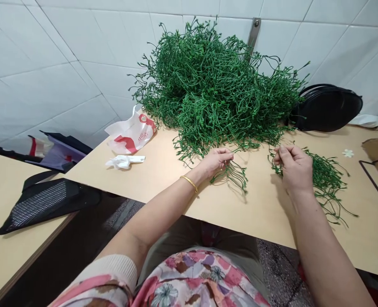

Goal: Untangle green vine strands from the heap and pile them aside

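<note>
A big tangled heap of thin green artificial stems [220, 85] with small bud tips fills the back of the table. In front of it, my left hand [219, 162] is closed on a few green stems [236, 175], whose ends fan out over the tabletop. To the right, my right hand [294, 166] is closed, thumb against fingers, beside a smaller pile of green stems [327, 175]; what lies between its fingertips is too small to make out. The smaller pile is partly hidden behind this hand.
On the light wooden table [163, 183] lie a red-and-white plastic bag [133, 132], a crumpled white wrapper [125, 161] and a white flower piece [347, 153]. A black bag [329, 106] stands back right; a black mesh bag [41, 202] lies left.
</note>
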The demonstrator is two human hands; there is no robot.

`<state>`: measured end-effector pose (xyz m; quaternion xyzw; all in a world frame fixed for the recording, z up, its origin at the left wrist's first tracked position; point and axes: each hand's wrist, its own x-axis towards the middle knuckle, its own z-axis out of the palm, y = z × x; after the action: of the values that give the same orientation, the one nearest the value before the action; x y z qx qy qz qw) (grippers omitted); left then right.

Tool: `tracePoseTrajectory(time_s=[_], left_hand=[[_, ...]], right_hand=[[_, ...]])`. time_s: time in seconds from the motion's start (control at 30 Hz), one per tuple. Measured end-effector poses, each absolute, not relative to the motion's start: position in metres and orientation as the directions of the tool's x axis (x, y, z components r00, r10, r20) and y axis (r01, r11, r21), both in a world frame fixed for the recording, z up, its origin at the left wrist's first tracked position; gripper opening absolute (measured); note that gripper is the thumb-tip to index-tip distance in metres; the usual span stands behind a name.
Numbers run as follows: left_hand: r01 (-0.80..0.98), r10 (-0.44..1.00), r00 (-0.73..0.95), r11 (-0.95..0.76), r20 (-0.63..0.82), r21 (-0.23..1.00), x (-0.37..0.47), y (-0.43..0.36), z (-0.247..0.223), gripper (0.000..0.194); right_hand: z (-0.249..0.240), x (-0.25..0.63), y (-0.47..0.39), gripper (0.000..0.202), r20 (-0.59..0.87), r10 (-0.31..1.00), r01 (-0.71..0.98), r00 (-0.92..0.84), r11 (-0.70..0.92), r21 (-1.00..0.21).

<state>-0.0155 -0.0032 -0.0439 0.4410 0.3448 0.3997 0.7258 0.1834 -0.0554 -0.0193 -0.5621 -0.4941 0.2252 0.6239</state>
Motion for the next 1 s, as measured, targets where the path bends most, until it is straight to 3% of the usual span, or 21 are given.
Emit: tracePoseTrajectory(time_s=[0.1,0.23,0.63,0.73,0.87,1.0], left_hand=[[-0.366,0.874,0.459,0.351,-0.160,0.862,-0.014,-0.006,-0.041,0.015],[-0.420,0.852,0.470,0.446,-0.230,0.791,-0.014,-0.010,-0.036,0.019],[-0.269,0.888,0.427,0.305,-0.171,0.914,-0.009,-0.016,-0.038,0.016],[-0.265,0.887,0.416,0.331,-0.202,0.906,-0.009,-0.016,-0.036,0.017],[-0.281,0.875,0.429,0.366,-0.225,0.887,-0.011,-0.013,-0.036,0.018],[-0.260,0.885,0.408,0.348,-0.224,0.900,-0.010,-0.013,-0.037,0.016]], right_hand=[[-0.024,0.177,-0.051,0.026,0.235,0.870,0.107,0.433,0.209,-0.972],[-0.031,0.152,-0.045,0.023,0.157,0.943,0.057,0.294,0.147,-0.988],[-0.050,0.120,-0.044,0.014,0.289,0.937,0.234,0.197,0.242,-0.942],[-0.048,0.120,-0.048,0.015,0.393,0.909,0.360,0.134,0.325,-0.874],[-0.048,0.124,-0.050,0.021,0.547,0.837,0.596,-0.011,0.445,-0.668],[-0.052,0.127,-0.049,0.028,0.560,0.813,0.678,-0.162,0.504,-0.535]])
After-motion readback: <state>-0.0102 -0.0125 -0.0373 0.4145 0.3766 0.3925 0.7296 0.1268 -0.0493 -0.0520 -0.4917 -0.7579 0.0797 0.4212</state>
